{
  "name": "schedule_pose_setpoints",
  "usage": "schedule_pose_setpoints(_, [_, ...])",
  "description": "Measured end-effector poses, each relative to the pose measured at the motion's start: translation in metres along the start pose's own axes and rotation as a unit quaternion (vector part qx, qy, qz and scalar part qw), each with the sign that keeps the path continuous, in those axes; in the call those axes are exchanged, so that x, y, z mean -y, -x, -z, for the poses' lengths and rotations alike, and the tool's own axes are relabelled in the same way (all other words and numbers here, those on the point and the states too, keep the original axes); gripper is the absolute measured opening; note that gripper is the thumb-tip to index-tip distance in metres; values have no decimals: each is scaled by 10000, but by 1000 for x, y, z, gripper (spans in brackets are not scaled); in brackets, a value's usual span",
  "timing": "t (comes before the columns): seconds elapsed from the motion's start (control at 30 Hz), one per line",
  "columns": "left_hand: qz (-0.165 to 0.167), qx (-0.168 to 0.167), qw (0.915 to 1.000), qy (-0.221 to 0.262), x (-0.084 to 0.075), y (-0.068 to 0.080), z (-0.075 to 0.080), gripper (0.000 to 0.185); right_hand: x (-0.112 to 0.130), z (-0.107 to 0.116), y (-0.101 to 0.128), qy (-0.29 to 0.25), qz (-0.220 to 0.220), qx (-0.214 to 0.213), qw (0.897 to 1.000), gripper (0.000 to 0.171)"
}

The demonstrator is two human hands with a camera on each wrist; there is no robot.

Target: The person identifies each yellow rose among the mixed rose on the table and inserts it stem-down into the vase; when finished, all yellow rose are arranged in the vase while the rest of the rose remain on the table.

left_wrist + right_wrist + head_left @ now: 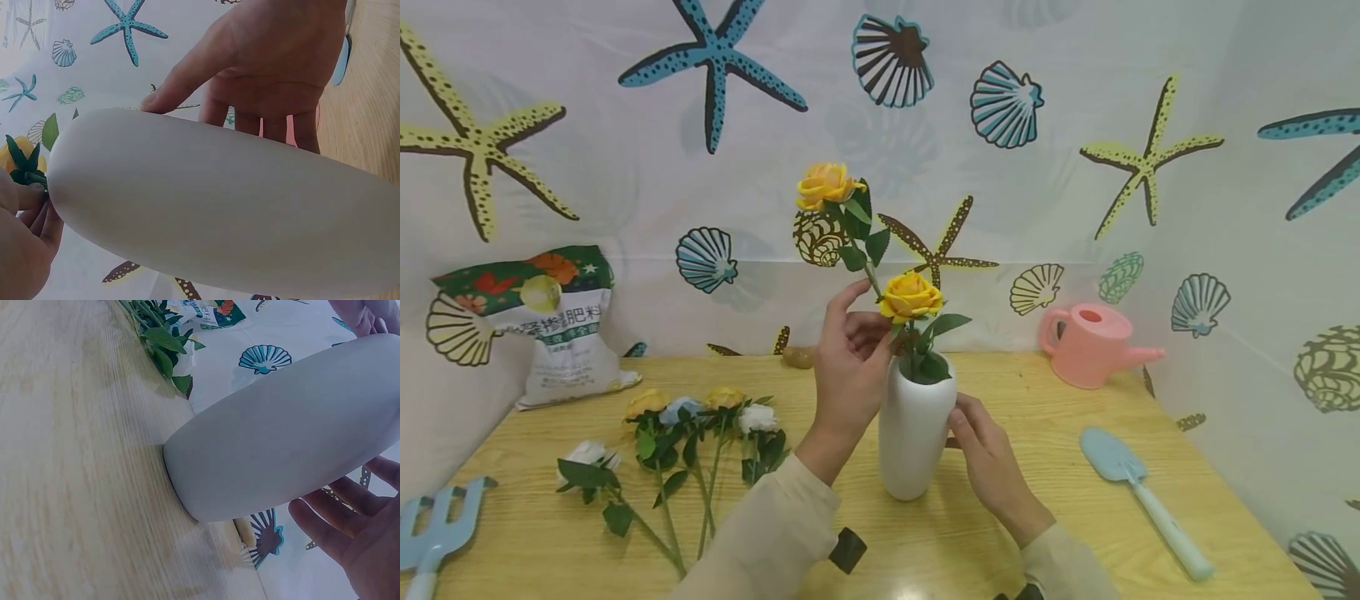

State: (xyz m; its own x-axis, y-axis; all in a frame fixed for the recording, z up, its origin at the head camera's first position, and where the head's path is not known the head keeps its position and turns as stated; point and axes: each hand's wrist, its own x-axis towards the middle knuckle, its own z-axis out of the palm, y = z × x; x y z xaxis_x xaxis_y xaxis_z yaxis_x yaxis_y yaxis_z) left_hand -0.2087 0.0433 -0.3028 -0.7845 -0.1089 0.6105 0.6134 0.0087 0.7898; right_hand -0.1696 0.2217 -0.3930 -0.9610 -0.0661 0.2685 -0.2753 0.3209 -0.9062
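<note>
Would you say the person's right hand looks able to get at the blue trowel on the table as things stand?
Probably yes. The right hand rests open against the white vase, holding nothing, and the blue trowel lies on that same side on bare table with nothing between them. Letting go would leave the vase unsteadied, though.

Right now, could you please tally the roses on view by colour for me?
Yellow roses: 4, two in the vase, two lying on the table
White roses: 2
Blue roses: 1
Total: 7
</note>
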Motion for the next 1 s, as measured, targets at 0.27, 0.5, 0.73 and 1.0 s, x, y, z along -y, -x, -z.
schedule_pose_setpoints(0.27, [43, 133, 9991, -393, 5, 3, 2, 57, 0, -2, 0, 24, 36, -4, 10000, 40])
schedule_pose_setpoints(0.5, [84, 292, 9980, -557, 9, 9, 6, 54, -1, -1, 1, 45, 69, -24, 10000, 40])
schedule_pose_setpoints(0.73, [-54, 356, 9982, -479, 9, 12, 13, 40, -1, -1, 1, 52, 93, -27, 9999, 39])
schedule_pose_setpoints(1.0, [47, 188, 9994, -297, 2, 8, 21, 32, 0, -1, 2, 64, 64, -9, 10000, 40])
